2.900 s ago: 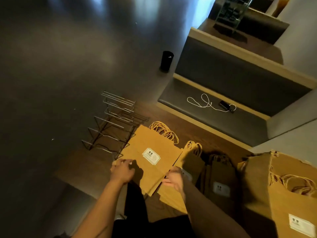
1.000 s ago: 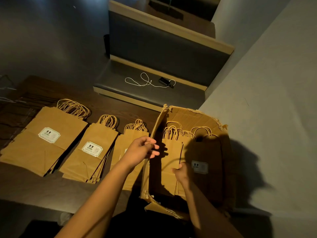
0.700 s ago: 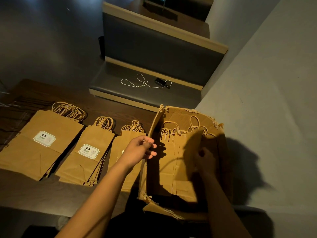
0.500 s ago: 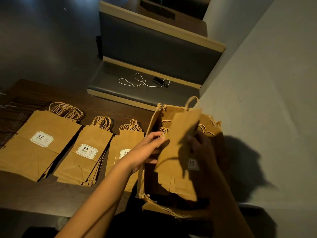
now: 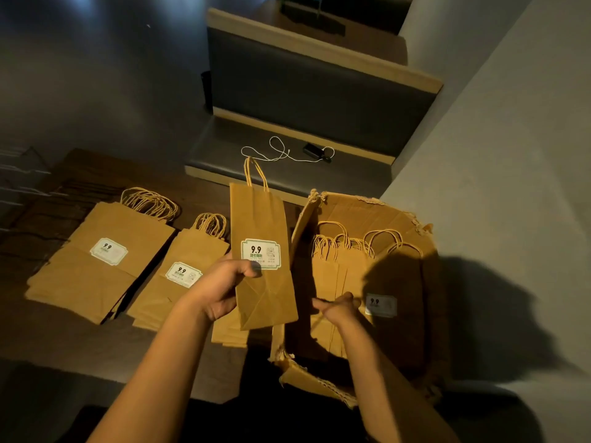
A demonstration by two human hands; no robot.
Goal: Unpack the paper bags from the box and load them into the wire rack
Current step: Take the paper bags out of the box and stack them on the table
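So a flat brown kraft paper bag with twisted paper handles and a white "9.9" label (image 5: 262,260) is being held upright over the dark wooden table (image 5: 64,343), just left of the torn brown cardboard box (image 5: 358,215). It's pinched along its left edge by the left hand (image 5: 220,292), thumb on the front by the label, the other fingers hidden behind the paper. The right hand (image 5: 340,310) is down inside the box with its fingers closed on what looks like the edge of another bag, though it's dark in there and hard to be sure.

To do this step well, the bag should be kept flat and lowered label-up onto the small pile half hidden underneath it, handles pointed the same way as the others so the stacks stay square for racking. The handles should be kept clear of the box flap.

Compared with half a second back, the bag has been passed from right hand to left and swung out of the box toward the table, and the right hand has gone back in for the next one.

Two stacks of matching bags, a wide one (image 5: 105,260) and a narrower one (image 5: 185,276), lie further left. Only a faint bit of the wire rack (image 5: 22,167) can be made out at the far left edge. A white cable (image 5: 281,153) lies on the grey bench seat behind.
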